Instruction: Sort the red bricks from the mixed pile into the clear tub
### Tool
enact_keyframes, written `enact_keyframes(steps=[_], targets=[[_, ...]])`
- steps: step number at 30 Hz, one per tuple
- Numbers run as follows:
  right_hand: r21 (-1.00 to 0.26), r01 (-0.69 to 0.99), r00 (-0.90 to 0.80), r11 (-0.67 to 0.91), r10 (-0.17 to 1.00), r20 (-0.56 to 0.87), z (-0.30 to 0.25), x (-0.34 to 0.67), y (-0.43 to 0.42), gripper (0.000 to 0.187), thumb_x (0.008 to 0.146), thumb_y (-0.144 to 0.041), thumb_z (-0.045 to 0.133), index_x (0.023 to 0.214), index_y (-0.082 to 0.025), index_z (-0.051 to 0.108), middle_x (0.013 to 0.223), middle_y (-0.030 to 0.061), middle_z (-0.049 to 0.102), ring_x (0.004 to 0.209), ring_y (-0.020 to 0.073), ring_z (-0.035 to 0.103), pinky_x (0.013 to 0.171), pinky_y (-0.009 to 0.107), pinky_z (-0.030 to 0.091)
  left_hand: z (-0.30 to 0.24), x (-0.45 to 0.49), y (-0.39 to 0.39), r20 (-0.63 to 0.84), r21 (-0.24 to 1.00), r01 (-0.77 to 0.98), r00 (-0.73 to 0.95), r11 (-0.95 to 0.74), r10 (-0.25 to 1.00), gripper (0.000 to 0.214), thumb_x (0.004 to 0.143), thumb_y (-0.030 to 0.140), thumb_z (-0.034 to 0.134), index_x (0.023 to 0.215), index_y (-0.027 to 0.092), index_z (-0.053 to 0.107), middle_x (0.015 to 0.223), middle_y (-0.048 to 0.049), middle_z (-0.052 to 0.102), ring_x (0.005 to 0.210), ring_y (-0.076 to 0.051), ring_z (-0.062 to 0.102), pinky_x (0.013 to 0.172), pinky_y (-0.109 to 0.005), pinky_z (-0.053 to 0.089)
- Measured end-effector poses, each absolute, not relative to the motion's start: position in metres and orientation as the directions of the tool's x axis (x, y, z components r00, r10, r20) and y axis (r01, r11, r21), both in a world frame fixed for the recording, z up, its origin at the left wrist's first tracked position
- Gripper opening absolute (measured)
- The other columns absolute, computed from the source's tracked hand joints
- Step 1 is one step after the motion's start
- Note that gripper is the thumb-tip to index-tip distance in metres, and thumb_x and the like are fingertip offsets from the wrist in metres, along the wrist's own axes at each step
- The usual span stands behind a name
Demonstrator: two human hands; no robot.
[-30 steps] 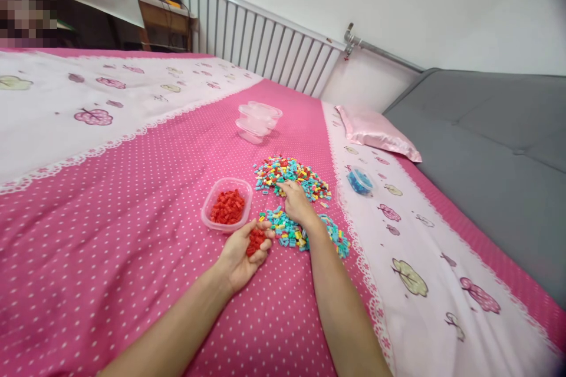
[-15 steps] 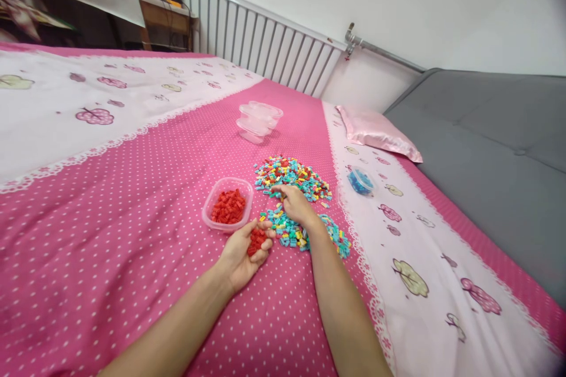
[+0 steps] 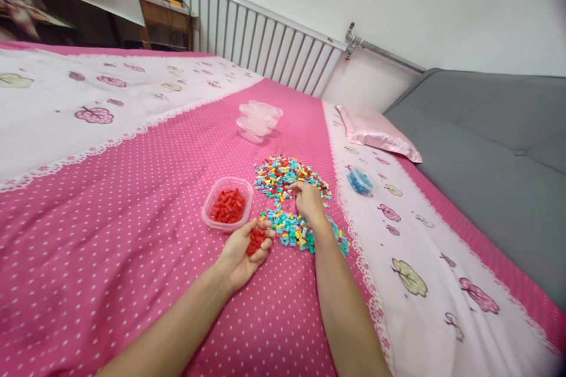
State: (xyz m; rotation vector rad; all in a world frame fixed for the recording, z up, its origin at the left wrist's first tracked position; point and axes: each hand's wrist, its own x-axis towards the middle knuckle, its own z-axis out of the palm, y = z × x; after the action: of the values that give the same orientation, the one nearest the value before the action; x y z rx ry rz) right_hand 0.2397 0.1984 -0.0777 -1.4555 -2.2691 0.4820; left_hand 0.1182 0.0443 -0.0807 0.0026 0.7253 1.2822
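My left hand (image 3: 244,253) is cupped palm up around a small heap of red toy bricks (image 3: 256,240), just in front of a clear plastic container (image 3: 207,221). Inside that container lie more red bricks (image 3: 229,206). My right hand (image 3: 308,200) reaches over the near edge of a mixed pile of small bricks (image 3: 287,172) in red, yellow, blue and white. Its fingers are bent together at the bricks, and whatever is between the fingertips is too small to make out. A second pile, mostly turquoise and yellow bricks (image 3: 289,230), spreads below the right wrist, partly hidden by the forearm.
Stacked clear containers (image 3: 259,121) stand farther back on the pink dotted bedspread (image 3: 154,235). To the right sits a container of blue bricks (image 3: 360,181). Beyond it are a pink pillow (image 3: 378,132) and a grey padded headboard (image 3: 495,147). A radiator (image 3: 260,35) lines the wall.
My right hand has shifted a little to the right along the mixed pile, and its fingers have drawn in. My left hand stays in place with the red bricks.
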Motion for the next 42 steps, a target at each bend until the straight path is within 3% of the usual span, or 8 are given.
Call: enact_keyframes(steps=[6,9,13,20,24,31,37,42], targets=[[-0.504,0.757,-0.444,0.415,0.893,0.068,-0.0796,0.2365,0.1965,0.044,0.072,0.005,0.04,0.096,-0.016,0.072,0.098,0.0064,0.073,0.095,0.015,0.066,0.088,0.024,0.047,-0.0815,0.1178,0.0452,-0.483,0.383,-0.869,0.1,0.313,0.87,0.024,0.092,0.02,0.034,0.082,0.009,0.052,0.064,-0.0048,0.052,0.043,-0.005,0.038,0.031,-0.011,0.019],[-0.528,0.764,-0.391,0.37,0.917,0.077,-0.076,0.238,0.195,0.04,0.072,0.004,0.04,0.087,-0.016,0.072,0.088,0.005,0.073,0.086,0.0148,0.067,0.081,0.023,0.048,-0.0826,0.1179,0.0452,-0.475,0.388,-0.869,0.097,0.307,0.874,0.024,0.092,0.02,0.034,0.082,0.009,0.053,0.064,-0.0049,0.053,0.043,-0.005,0.038,0.031,-0.011,0.019],[-0.484,0.814,-0.289,0.322,0.947,0.144,-0.0726,0.2404,0.1954,0.04,0.072,0.003,0.042,0.088,-0.017,0.072,0.092,0.0051,0.073,0.092,0.0168,0.065,0.084,0.026,0.047,-0.0832,0.1181,0.0454,-0.482,0.391,-0.868,0.091,0.307,0.871,0.024,0.092,0.02,0.034,0.082,0.008,0.053,0.064,-0.005,0.053,0.043,-0.005,0.038,0.03,-0.011,0.019],[-0.575,0.691,-0.484,0.439,0.871,0.084,-0.0802,0.2351,0.1975,0.044,0.071,0.005,0.038,0.091,-0.015,0.07,0.089,0.0049,0.072,0.085,0.0134,0.066,0.08,0.022,0.048,-0.0813,0.1178,0.0452,-0.483,0.386,-0.869,0.096,0.31,0.87,0.025,0.092,0.02,0.034,0.081,0.009,0.053,0.064,-0.0053,0.053,0.043,-0.005,0.039,0.031,-0.011,0.019],[-0.598,0.682,-0.458,0.42,0.883,0.099,-0.0789,0.2357,0.1958,0.042,0.069,0.005,0.037,0.088,-0.014,0.069,0.076,0.0034,0.071,0.075,0.014,0.066,0.072,0.023,0.048,-0.0799,0.1185,0.0448,-0.49,0.39,-0.868,0.086,0.306,0.868,0.024,0.092,0.019,0.034,0.081,0.009,0.053,0.064,-0.005,0.052,0.043,-0.005,0.038,0.03,-0.011,0.019],[-0.547,0.661,-0.546,0.514,0.829,0.12,-0.078,0.2326,0.1934,0.045,0.071,0.006,0.037,0.098,-0.014,0.068,0.097,0.007,0.07,0.088,0.0137,0.064,0.083,0.023,0.046,-0.0772,0.1179,0.045,-0.49,0.384,-0.869,0.097,0.314,0.866,0.024,0.092,0.02,0.034,0.081,0.009,0.052,0.064,-0.005,0.052,0.043,-0.005,0.038,0.031,-0.01,0.02],[-0.478,0.7,-0.54,0.53,0.831,0.132,-0.0777,0.2309,0.192,0.044,0.072,0.004,0.039,0.102,-0.015,0.065,0.086,0.0048,0.068,0.082,0.015,0.061,0.08,0.024,0.045,-0.0766,0.1188,0.0448,-0.502,0.385,-0.867,0.091,0.316,0.86,0.024,0.092,0.02,0.033,0.081,0.009,0.052,0.064,-0.0048,0.052,0.043,-0.005,0.038,0.03,-0.01,0.019],[-0.479,0.666,-0.596,0.572,0.794,0.118,-0.0779,0.2325,0.1901,0.046,0.072,0.003,0.04,0.104,-0.018,0.066,0.094,0.0048,0.067,0.087,0.0145,0.06,0.083,0.025,0.045,-0.076,0.1191,0.0445,-0.503,0.382,-0.868,0.093,0.317,0.859,0.024,0.092,0.019,0.033,0.08,0.01,0.052,0.063,-0.0047,0.052,0.042,-0.004,0.038,0.03,-0.01,0.02]])
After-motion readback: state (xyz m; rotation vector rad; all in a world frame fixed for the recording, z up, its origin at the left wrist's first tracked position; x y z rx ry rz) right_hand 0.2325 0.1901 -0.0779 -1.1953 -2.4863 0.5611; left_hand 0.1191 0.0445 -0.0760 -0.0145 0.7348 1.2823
